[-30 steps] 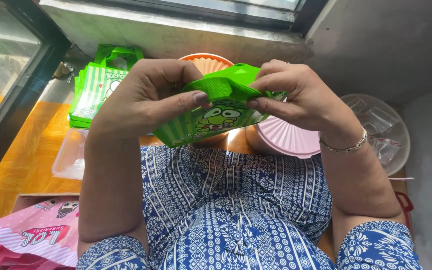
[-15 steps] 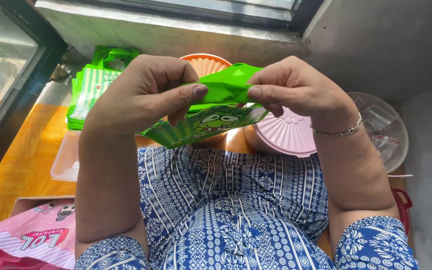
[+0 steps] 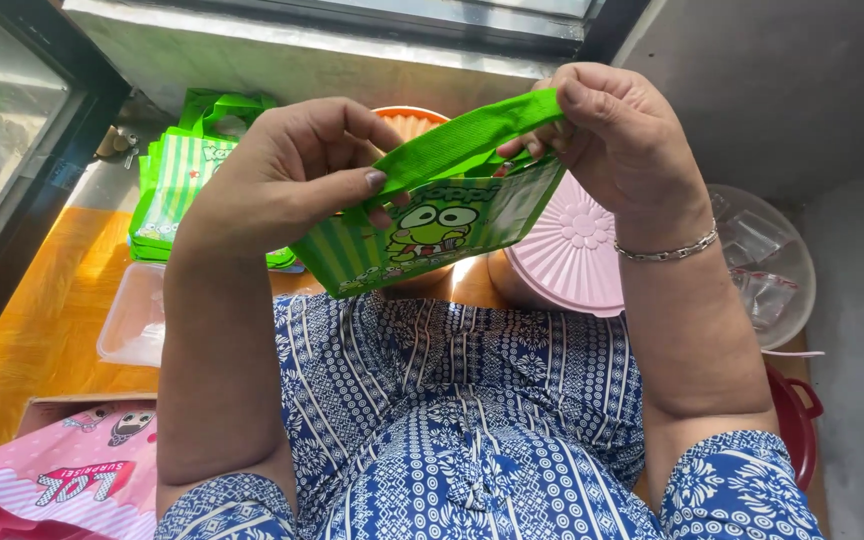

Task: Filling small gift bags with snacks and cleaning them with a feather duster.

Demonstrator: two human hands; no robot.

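I hold a green bag (image 3: 432, 235) up in front of my chest, above my blue patterned lap (image 3: 462, 420), its long axis running left to right and climbing toward the right; its frog picture faces me and its base edge points down to the left. Its green handle (image 3: 462, 140) stretches as a flat band along the same slant, from my left thumb up to my right fingers. My left hand (image 3: 292, 175) pinches the handle's lower end between thumb and curled fingers; my right hand (image 3: 617, 130) pinches the upper end and the bag's top corner. Half a second ago the bag hung lower and more level; now my right hand has gone up and the handle is pulled straighter. Behind lie a pink lid (image 3: 572, 250) and a stack of green bags (image 3: 177, 185).
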